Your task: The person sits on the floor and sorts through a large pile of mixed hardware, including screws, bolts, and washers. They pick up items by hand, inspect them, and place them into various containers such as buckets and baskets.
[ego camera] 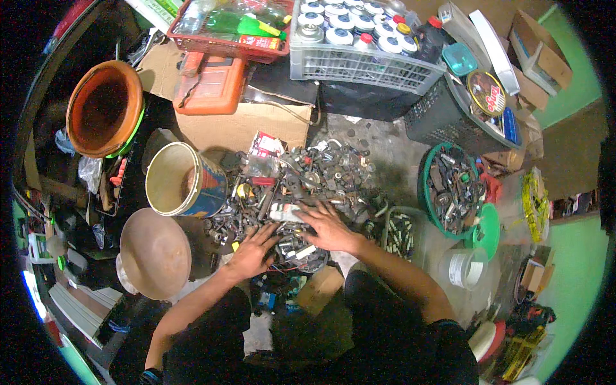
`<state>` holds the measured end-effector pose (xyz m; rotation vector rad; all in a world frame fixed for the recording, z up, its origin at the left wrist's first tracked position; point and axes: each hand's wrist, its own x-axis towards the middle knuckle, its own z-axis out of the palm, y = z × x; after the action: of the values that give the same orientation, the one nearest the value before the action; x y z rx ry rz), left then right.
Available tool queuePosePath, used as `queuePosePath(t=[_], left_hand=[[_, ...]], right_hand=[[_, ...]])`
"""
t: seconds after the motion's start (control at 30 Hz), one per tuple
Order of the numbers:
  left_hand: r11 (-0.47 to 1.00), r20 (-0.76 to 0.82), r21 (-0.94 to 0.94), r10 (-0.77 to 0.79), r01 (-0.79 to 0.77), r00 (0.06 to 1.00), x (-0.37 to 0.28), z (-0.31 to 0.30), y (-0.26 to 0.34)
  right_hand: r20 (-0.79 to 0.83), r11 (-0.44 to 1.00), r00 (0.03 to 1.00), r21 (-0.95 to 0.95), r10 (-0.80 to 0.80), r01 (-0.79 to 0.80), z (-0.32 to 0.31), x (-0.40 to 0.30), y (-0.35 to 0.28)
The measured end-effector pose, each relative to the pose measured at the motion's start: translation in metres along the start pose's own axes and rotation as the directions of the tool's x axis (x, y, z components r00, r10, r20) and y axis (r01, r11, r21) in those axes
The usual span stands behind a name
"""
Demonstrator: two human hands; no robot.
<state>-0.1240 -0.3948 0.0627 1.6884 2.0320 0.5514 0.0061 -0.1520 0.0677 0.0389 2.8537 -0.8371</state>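
A broad heap of loose metal parts and fittings [337, 166] covers the floor in front of me. My left hand [252, 252] is palm down at the heap's near edge, fingers stretched out. To its right, my right hand [328, 227] reaches over the parts with its fingers spread. Its fingertips are beside a small white object [284, 212]; whether they touch it is unclear. Below and between my hands sits a round container of mixed parts [298, 252]. A clear plastic box with a red base [262, 168] lies on the heap.
A paint bucket [168, 178] and a round pale basin [155, 255] stand to the left. Green basket of parts [423, 192] is right, near a clear tub of small cylinders [417, 216]. Behind are an orange case [211, 91] and a bottle-filled crate [356, 65].
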Motion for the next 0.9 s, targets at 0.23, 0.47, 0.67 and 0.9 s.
queuePosePath(t=[0.23, 0.47, 0.67, 0.9], left_hand=[[0.998, 0.057, 0.030, -0.052, 0.050, 0.997, -0.001, 0.005, -0.003], [0.999, 0.041, -0.005, -0.043, 0.043, 0.998, 0.004, 0.003, 0.001], [0.997, 0.058, -0.007, -0.076, 0.077, 0.995, -0.001, 0.002, 0.000], [0.997, 0.062, 0.009, -0.073, 0.072, 0.995, 0.000, 0.005, -0.001]], right_hand=[[-0.579, 0.941, 0.785, 0.338, 0.218, -0.012, -0.008, -0.018, 0.056], [-0.390, 0.745, 0.696, -0.038, 0.603, -0.667, -0.022, -0.064, 0.164], [-0.222, 0.762, 0.743, 0.004, 0.632, -0.647, -0.023, -0.054, 0.160], [-0.042, 0.754, 0.768, -0.162, 0.639, -0.637, -0.034, -0.052, 0.157]])
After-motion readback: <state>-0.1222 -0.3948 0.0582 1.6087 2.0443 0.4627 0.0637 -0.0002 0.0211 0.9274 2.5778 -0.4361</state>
